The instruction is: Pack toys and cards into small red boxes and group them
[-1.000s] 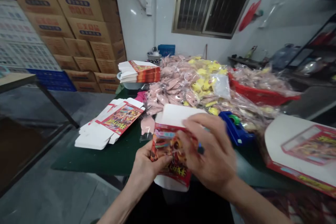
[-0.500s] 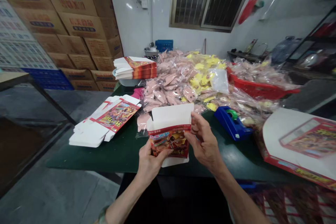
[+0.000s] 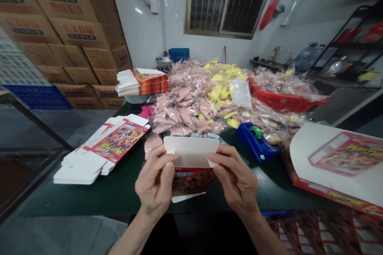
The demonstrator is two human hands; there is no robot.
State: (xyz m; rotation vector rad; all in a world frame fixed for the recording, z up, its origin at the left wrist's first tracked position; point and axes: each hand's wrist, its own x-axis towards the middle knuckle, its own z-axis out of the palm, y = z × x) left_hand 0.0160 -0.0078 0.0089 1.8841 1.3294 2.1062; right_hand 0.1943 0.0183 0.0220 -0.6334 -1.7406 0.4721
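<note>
Both my hands hold a small printed cardboard box (image 3: pixel 191 181) in front of me, above the green table (image 3: pixel 128 193). My left hand (image 3: pixel 154 179) pinches its left end, and my right hand (image 3: pixel 236 179) grips the right end. The box's white inner flap (image 3: pixel 191 151) stands up, and its red printed face is turned toward me. To the left lies a stack of flat printed box blanks (image 3: pixel 104 147). Beyond my right hand sits a blue tape dispenser (image 3: pixel 254 141). Bagged pink items (image 3: pixel 179 111) are heaped just past the box.
Bagged yellow items (image 3: pixel 221 87) share the heap, and a red basket (image 3: pixel 281 101) stands behind it. More blanks rest on a white basin (image 3: pixel 140 81). A large printed sheet (image 3: pixel 338 159) lies at the right. Stacked cartons (image 3: pixel 66 32) rise at the left.
My hands have moved apart to the box's two ends, and the box has tilted, showing more white inside. My left hand has risen. The whole view has shifted slightly left.
</note>
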